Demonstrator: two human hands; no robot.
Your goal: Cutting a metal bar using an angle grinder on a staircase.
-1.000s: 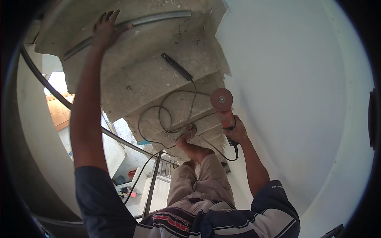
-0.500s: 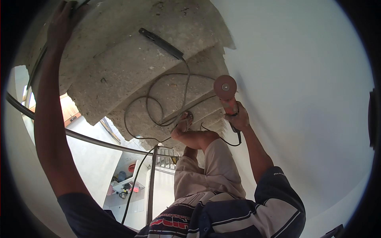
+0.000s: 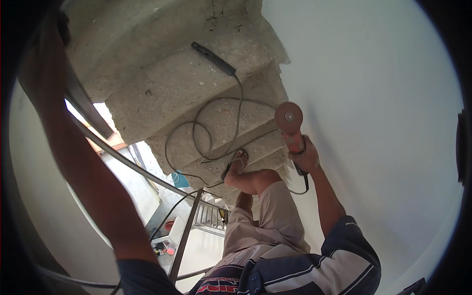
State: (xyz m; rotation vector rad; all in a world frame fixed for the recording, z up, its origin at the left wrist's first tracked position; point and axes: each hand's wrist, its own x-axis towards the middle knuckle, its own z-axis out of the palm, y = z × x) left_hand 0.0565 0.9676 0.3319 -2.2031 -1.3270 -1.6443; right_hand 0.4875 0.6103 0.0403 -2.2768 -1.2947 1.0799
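Observation:
My left hand [image 3: 51,37], blurred at the upper left rim, grips a flat grey metal strip [image 3: 93,113] that hangs diagonally beside the stair edge. My right hand [image 3: 306,157] is wrapped round a red angle grinder [image 3: 295,141] with a reddish-brown disc [image 3: 289,118], held up near the white wall. A black handled tool [image 3: 214,58] lies on a concrete step, its cable [image 3: 240,93] looping down over the steps below.
Rough concrete stairs [image 3: 132,118] descend past my sandalled foot [image 3: 238,162]. A curved metal rail [image 3: 142,169] and post [image 3: 189,228] border the drop at left, with a lower room showing white fixtures and small items. A white wall [image 3: 373,123] rises at right.
My left hand has moved left with the metal strip, which has swung from lying across the upper step to a steep diagonal. My right hand and grinder have shifted slightly right.

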